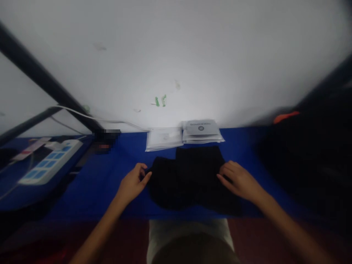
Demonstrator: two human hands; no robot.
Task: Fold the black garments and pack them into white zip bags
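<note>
A black cloth item (pixel 192 179) lies spread on the blue table cover (pixel 107 183) between my two hands. At its left edge, my left hand (pixel 135 182) pinches a bit of the dark fabric between thumb and fingers. My right hand (pixel 237 179) is at the right edge, its fingers bent and closed on the cloth. Just behind the cloth, two piles of flat packets in clear wrapping lie side by side, a whitish one (pixel 164 139) on the left and a grey one (pixel 202 130) with a dark round logo on the right.
On the left lies a white power strip (pixel 51 163) with blue sockets. A white cable (pixel 110 121) runs along the wall. Dark frame bars slant at both sides. A large black mass (pixel 310 161) fills the right, with an orange piece (pixel 286 117) at its top.
</note>
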